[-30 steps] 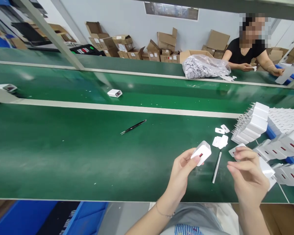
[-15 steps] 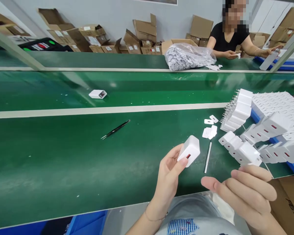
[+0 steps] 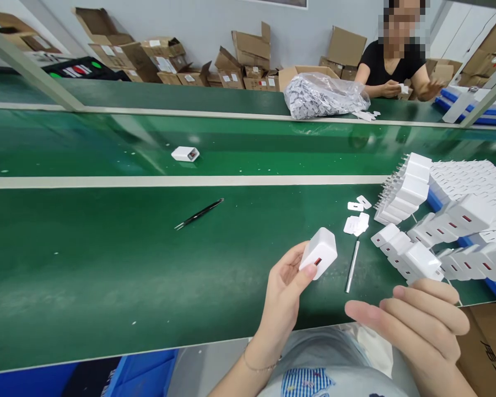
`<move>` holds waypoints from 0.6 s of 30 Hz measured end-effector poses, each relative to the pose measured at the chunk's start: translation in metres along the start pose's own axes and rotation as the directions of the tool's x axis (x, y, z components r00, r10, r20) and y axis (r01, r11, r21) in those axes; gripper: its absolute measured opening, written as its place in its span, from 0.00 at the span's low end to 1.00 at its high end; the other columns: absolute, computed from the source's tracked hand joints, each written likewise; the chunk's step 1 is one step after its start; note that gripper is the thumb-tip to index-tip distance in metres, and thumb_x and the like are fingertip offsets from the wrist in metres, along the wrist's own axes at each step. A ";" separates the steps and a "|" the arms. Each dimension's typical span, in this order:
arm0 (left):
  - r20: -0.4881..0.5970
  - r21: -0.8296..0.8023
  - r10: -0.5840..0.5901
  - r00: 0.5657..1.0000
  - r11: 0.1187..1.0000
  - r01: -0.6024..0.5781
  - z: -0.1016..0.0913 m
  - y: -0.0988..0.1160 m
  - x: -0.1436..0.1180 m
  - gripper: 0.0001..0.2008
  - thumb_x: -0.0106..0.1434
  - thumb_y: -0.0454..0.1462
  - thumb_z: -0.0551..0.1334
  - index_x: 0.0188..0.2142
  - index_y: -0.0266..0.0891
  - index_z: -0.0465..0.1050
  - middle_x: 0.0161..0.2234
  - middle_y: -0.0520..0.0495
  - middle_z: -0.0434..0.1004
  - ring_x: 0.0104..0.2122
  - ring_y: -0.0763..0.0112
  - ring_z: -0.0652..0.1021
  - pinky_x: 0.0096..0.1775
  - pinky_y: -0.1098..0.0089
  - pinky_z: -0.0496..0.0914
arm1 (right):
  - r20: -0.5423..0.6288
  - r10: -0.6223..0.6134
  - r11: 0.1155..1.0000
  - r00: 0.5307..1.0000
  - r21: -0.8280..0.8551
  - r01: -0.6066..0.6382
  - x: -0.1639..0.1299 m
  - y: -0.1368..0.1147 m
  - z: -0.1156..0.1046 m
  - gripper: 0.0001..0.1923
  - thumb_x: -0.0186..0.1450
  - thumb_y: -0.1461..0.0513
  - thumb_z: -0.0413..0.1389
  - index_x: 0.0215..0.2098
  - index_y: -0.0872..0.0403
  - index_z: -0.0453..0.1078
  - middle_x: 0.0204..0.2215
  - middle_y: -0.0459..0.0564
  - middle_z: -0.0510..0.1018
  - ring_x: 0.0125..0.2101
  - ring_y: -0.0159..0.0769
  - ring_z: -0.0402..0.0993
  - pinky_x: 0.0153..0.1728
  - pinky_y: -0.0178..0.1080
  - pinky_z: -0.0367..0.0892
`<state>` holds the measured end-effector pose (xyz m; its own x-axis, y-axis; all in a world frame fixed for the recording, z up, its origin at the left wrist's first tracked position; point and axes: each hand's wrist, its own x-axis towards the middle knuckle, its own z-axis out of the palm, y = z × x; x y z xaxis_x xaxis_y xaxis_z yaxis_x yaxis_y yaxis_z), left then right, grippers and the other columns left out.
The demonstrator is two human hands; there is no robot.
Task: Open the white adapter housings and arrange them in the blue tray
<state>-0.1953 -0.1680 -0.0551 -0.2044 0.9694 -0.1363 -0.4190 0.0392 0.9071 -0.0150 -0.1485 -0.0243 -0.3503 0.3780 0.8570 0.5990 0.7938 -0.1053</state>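
Observation:
Held between the thumb and fingers of my left hand [image 3: 284, 292] is a white USB charger [image 3: 320, 252], tilted, its red-lined port facing me. My right hand [image 3: 413, 320] hovers to the right, nearer the camera; its fingers are loosely bent, the thumb stands apart, and nothing shows in it. Beyond that hand are rows of white chargers [image 3: 424, 259], some with red ports showing. A slim silver pen-like tool [image 3: 352, 267] lies on the green bench between my hands. Small white cover pieces [image 3: 356, 223] are scattered just beyond it.
Black tweezers [image 3: 199, 214] lie left on the bench. A single white charger housing [image 3: 186, 154] sits on the green belt [image 3: 119, 149]. Across it are a clear bag of white parts [image 3: 324, 96] and a co-worker [image 3: 392, 66]. A cardboard box [image 3: 485, 336] stands at lower right.
The charger housing on the belt has moved right. The co-worker's outstretched hand has drawn back from the clear plastic piece. My hands have barely moved, and the view has shifted slightly.

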 end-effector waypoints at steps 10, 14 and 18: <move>0.103 0.241 -0.041 0.994 0.970 0.015 -0.015 0.015 0.024 0.21 0.52 0.47 0.73 0.43 0.38 0.79 0.41 0.42 0.84 0.42 0.59 0.81 0.45 0.65 0.73 | 0.054 -0.162 0.987 0.985 -0.005 0.162 -0.004 0.008 0.000 0.11 0.61 0.73 0.63 0.39 0.54 0.75 0.28 0.45 0.79 0.32 0.34 0.73 0.32 0.39 0.67; 0.194 0.534 -0.082 0.978 0.844 -0.035 -0.029 0.017 0.053 0.18 0.55 0.45 0.70 0.43 0.40 0.78 0.32 0.46 0.83 0.32 0.63 0.81 0.38 0.66 0.74 | 0.051 -0.043 0.987 0.998 0.156 0.035 -0.028 0.016 0.001 0.11 0.63 0.73 0.60 0.28 0.54 0.67 0.18 0.44 0.67 0.24 0.33 0.65 0.24 0.38 0.63; 0.245 0.628 -0.083 0.966 0.772 -0.093 -0.023 0.005 0.081 0.13 0.59 0.47 0.66 0.36 0.40 0.76 0.31 0.45 0.83 0.31 0.63 0.81 0.35 0.66 0.73 | 0.149 0.086 0.990 0.985 0.101 -0.102 -0.058 0.020 0.003 0.13 0.66 0.73 0.56 0.27 0.54 0.65 0.20 0.46 0.69 0.25 0.34 0.66 0.25 0.38 0.64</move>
<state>-0.2339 -0.0949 -0.0706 0.0538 0.9925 -0.1098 0.2513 0.0929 0.9634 0.0151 -0.1535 -0.0772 -0.4012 0.5117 0.7598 0.5555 0.7954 -0.2424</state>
